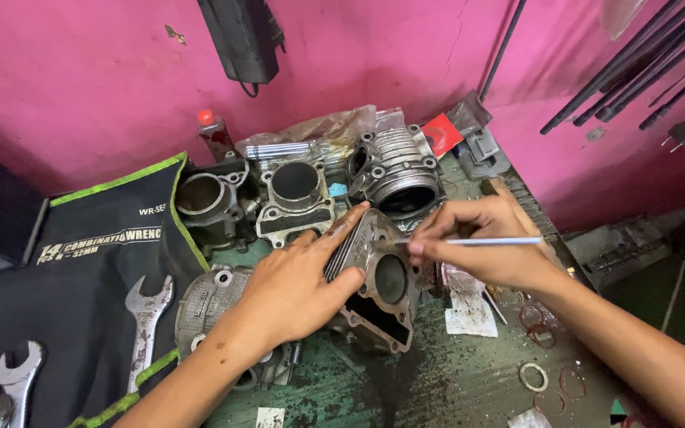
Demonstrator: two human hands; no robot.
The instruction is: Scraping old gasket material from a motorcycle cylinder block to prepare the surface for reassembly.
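A finned metal engine cylinder block (380,287) stands tilted on the green bench, its bore facing me. My left hand (299,281) grips its left side, fingers spread over the fins and top edge. My right hand (477,238) holds a thin silver rod-like tool (493,241) pinched in the fingers, its tip at the block's upper right edge. Three more cylinder blocks stand behind: a dark one (204,202), a grey one (295,194) and a round finned one (398,174).
A black wrench roll with green trim (81,261) lies at left, with open-end spanners (146,317) on it. A metal cover (208,297) lies under my left forearm. Rings and gaskets (531,376) lie at right. Dark rods (636,67) lean on the pink wall.
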